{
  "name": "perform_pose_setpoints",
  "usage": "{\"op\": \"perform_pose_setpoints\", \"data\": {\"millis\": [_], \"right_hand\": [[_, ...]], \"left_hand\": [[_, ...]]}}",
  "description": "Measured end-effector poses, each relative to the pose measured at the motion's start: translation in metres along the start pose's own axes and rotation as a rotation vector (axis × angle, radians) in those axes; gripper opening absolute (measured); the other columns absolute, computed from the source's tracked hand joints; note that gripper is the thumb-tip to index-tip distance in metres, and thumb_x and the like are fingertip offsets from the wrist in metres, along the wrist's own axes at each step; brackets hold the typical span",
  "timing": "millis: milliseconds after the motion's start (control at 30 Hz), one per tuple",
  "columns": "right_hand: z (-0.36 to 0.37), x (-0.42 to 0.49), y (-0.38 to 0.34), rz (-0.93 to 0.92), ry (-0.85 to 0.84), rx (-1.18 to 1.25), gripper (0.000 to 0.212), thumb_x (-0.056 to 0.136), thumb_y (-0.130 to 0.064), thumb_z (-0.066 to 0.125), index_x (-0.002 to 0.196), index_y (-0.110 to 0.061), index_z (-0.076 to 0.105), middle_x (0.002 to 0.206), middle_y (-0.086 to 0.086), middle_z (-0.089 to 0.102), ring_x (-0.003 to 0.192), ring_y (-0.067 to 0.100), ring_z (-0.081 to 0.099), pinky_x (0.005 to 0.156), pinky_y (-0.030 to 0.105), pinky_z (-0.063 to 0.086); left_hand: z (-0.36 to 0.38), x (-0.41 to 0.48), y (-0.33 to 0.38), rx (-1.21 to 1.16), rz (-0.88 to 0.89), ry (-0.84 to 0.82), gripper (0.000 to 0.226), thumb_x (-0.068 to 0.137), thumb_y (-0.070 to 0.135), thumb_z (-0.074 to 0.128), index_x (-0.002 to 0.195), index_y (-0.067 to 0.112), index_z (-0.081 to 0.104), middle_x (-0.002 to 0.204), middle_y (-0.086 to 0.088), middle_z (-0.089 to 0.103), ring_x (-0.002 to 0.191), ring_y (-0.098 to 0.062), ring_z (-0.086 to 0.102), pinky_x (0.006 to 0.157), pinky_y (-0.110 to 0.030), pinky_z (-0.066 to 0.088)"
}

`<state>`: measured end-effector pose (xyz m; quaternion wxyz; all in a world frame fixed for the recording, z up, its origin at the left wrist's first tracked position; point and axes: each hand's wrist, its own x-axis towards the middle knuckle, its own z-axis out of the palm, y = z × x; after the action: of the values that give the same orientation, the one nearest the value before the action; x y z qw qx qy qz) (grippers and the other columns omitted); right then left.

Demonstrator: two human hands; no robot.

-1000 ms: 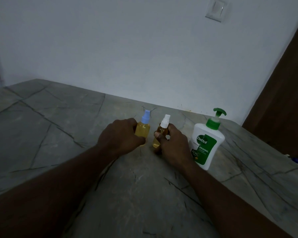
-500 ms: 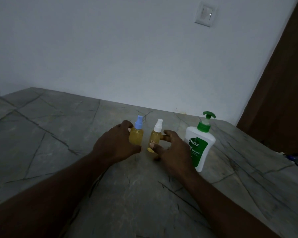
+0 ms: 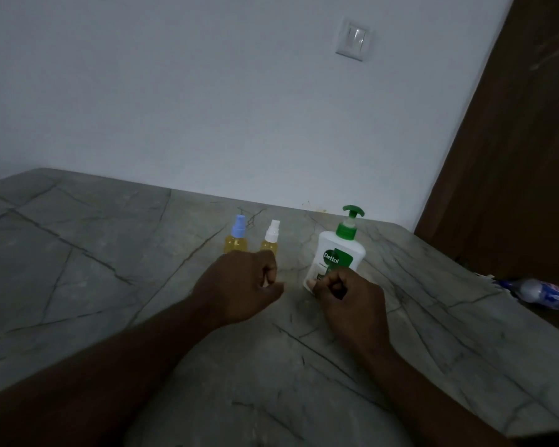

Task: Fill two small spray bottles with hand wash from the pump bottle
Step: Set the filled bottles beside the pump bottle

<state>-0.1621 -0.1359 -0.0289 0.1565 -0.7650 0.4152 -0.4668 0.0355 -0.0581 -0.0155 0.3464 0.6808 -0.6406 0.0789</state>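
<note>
Head view: a grey, dark-veined bench (image 3: 78,269) meets a pale wall (image 3: 175,91) at its far edge. Three containers stand upright in a row toward the far side of the bench. The blue-capped spray bottle (image 3: 237,243) is leftmost, and the white-capped spray bottle (image 3: 269,245) stands just beside it on the right. Both hold a yellow liquid, and their lower parts are hidden behind the left hand (image 3: 239,282). The pump bottle (image 3: 339,253), white with a green label and a green pump head, stands farther right, apart from the two spray bottles.

Both bare forearms reach in from the near edge. The left hand lies just on the near side of the spray bottles, fingers curled into a loose fist with no object seen in its grasp. The right hand (image 3: 349,295) is likewise curled into a fist around nothing visible. It sits in front of the lower right part of the pump bottle, and whether it touches the bottle cannot be told.

A light switch (image 3: 352,40) is mounted high on the wall. A brown door (image 3: 513,156) fills the right side. A clear plastic bottle (image 3: 539,291) with blue markings lies at the far right, by the bench edge.
</note>
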Motion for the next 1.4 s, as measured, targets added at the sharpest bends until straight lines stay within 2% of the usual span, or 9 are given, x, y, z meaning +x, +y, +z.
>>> {"op": "perform_pose_setpoints", "data": {"millis": [200,300,400,500,767,1100,1233,1333,1400], "right_hand": [[-0.02,0.004,0.019,0.068,0.158,-0.042,0.047,0.075,-0.056,0.077,0.064,-0.018,0.051,0.057,-0.003,0.054,0.051,0.014,0.05,0.053,0.042,0.05],[-0.022,0.011,0.025,0.118,0.137,-0.064,0.051,0.068,-0.058,0.084,0.084,-0.022,0.052,0.077,-0.004,0.059,0.066,0.015,0.057,0.057,0.038,0.051],[-0.018,0.02,0.026,0.17,-0.055,0.05,0.065,0.068,-0.046,0.091,0.115,-0.026,0.053,0.106,-0.012,0.062,0.086,0.004,0.062,0.064,0.023,0.049],[-0.007,0.032,0.027,0.162,-0.156,0.134,0.071,0.073,-0.033,0.091,0.132,-0.024,0.052,0.115,-0.011,0.064,0.096,0.005,0.062,0.069,0.017,0.048],[0.029,0.064,0.02,0.113,-0.291,0.215,0.06,0.079,-0.024,0.087,0.13,-0.021,0.056,0.118,-0.007,0.066,0.106,0.012,0.062,0.071,0.012,0.046],[0.041,0.067,0.028,0.079,-0.288,0.263,0.056,0.082,-0.027,0.085,0.129,-0.023,0.056,0.113,-0.013,0.063,0.096,0.004,0.058,0.071,0.011,0.042],[0.042,0.068,0.031,0.084,-0.309,0.288,0.056,0.082,-0.029,0.084,0.13,-0.024,0.056,0.116,-0.012,0.066,0.094,0.002,0.06,0.072,0.014,0.043],[0.044,0.07,0.034,0.08,-0.303,0.258,0.058,0.082,-0.029,0.084,0.132,-0.022,0.056,0.127,-0.004,0.068,0.105,0.01,0.061,0.083,0.021,0.047],[0.045,0.07,0.034,0.082,-0.307,0.232,0.059,0.082,-0.031,0.084,0.133,-0.022,0.055,0.132,-0.003,0.067,0.107,0.01,0.059,0.088,0.025,0.047]], "left_hand": [[0.019,0.001,0.012,0.022,0.146,-0.142,0.024,0.085,0.054,0.067,0.095,0.033,0.059,0.063,0.011,0.058,0.061,-0.002,0.055,0.06,-0.025,0.046],[0.016,0.001,0.009,-0.004,0.15,-0.118,0.022,0.085,0.052,0.069,0.094,0.034,0.059,0.062,0.012,0.056,0.06,-0.002,0.055,0.06,-0.026,0.048],[0.015,0.001,0.008,-0.007,0.157,-0.117,0.022,0.086,0.052,0.068,0.093,0.036,0.055,0.062,0.013,0.055,0.059,-0.001,0.054,0.059,-0.023,0.044],[0.014,0.001,0.007,0.001,0.15,-0.11,0.022,0.086,0.055,0.067,0.093,0.038,0.055,0.064,0.014,0.056,0.06,-0.001,0.055,0.058,-0.02,0.043],[0.014,0.002,0.005,-0.004,0.09,-0.075,0.023,0.087,0.053,0.068,0.095,0.032,0.062,0.072,0.01,0.064,0.066,-0.002,0.058,0.063,-0.02,0.048],[0.01,0.011,0.01,0.002,-0.011,-0.017,0.021,0.086,0.054,0.068,0.096,0.036,0.061,0.077,0.017,0.064,0.064,0.002,0.059,0.063,-0.021,0.049],[-0.02,0.04,0.041,-0.063,0.043,0.199,0.022,0.086,0.052,0.069,0.095,0.037,0.056,0.085,0.016,0.066,0.063,0.009,0.054,0.071,-0.028,0.05],[-0.047,0.078,0.065,-0.092,0.017,0.317,0.038,0.088,0.057,0.065,0.113,0.03,0.062,0.103,0.015,0.069,0.084,-0.001,0.063,0.077,-0.027,0.048],[-0.058,0.104,0.071,-0.046,-0.028,0.25,0.043,0.088,0.064,0.061,0.112,0.028,0.068,0.107,0.013,0.071,0.098,-0.007,0.064,0.085,-0.031,0.05]]}}
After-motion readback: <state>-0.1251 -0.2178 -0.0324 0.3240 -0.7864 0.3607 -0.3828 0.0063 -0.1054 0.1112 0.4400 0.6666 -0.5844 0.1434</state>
